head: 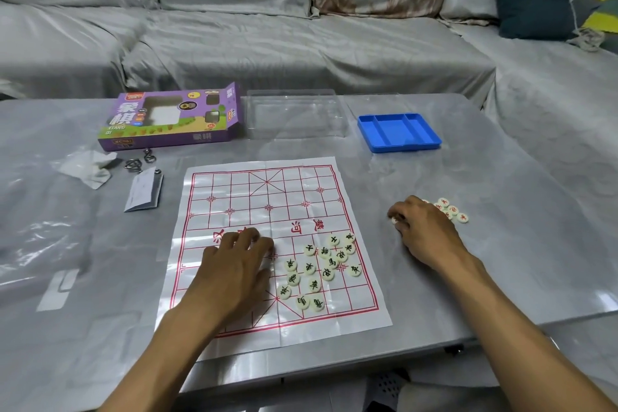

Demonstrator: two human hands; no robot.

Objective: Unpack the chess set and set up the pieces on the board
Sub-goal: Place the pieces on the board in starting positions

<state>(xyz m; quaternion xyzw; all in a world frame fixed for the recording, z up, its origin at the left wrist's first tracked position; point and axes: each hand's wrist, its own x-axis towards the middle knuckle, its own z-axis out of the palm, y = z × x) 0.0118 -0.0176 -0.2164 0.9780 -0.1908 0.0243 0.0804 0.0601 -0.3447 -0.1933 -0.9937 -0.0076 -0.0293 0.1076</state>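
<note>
- Resting your left hand [234, 264] flat on the board [267, 244], fingers a little spread and pressing the sheet down around the river line, nothing pinched in it.
- Your right hand [423, 231] is off the board at about 3 o'clock, curled over the table [501, 261] with the fingertips bunched together on a piece or two; can't really tell how many, they're mostly hidden under the fingers.
- The red pieces [451, 210] sit in a small loose pile just past that hand, touching it at the knuckle side.
- The black pieces [321, 269] are scattered face up on the board's near right quarter, around 4 o'clock from its centre, just beside your left hand but not touching it.
- The blue tray [398, 132] is at 1 o'clock from the board, with a clear lid [296, 114] left of it at 12.
- The purple box [174, 117] lies at 11 o'clock, flap open.
- Near 10 o'clock you've got a leaflet [144, 191], crumpled plastic [85, 165] and some metal rings [137, 162].
</note>
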